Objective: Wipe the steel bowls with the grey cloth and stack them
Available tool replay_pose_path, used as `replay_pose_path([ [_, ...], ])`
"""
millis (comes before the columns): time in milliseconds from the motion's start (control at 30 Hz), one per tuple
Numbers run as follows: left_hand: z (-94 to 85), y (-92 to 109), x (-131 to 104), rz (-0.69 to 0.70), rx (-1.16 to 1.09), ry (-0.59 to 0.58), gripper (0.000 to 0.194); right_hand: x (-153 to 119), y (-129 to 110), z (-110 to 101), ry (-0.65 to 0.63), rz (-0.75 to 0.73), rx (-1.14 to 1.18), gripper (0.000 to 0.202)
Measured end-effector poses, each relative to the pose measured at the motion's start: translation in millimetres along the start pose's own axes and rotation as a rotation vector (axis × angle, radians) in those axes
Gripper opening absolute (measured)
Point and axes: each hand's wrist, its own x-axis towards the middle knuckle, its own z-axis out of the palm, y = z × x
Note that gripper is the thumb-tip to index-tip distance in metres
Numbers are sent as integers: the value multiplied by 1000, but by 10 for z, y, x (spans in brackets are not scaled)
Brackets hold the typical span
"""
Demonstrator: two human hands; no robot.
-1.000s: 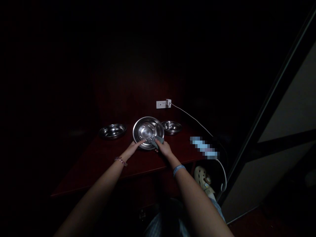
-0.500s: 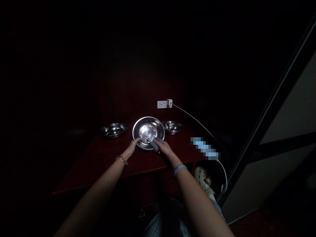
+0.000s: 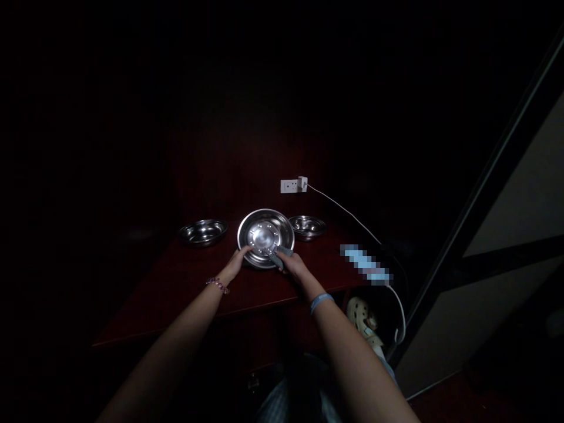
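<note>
A shiny steel basin (image 3: 264, 218) is tilted toward me over the dark red table. My left hand (image 3: 238, 263) is closed on its near left rim, with the thumb over the edge. My right hand (image 3: 294, 266) is closed on a grey cloth (image 3: 278, 256) at the near right rim, and the cloth lies over the edge against the basin's inside. Part of that hand's fingers is hidden under the cloth and basin.
On the table (image 3: 194, 294), a steel bowl (image 3: 203, 234) stands to the left and stacked bowls (image 3: 307, 228) to the right. A blurred-out bluish object (image 3: 365, 264) lies farther right. A white cable (image 3: 343, 210) runs from the wall socket (image 3: 289, 186). Below is a pale clog (image 3: 359, 314).
The cloth in my right hand has shifted slightly, its hanging end now drawn in closer to the rim. The basin and my left hand stay almost in place.
</note>
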Motion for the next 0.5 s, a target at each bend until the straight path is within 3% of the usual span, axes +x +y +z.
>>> replay_pose_path([
  [333,-80,62,37,-1,16,153,17,22,-10,-57,62,-30,-124,25],
  [500,-109,3,86,-24,1,130,29,47,39,-99,138,-144,-204,22],
])
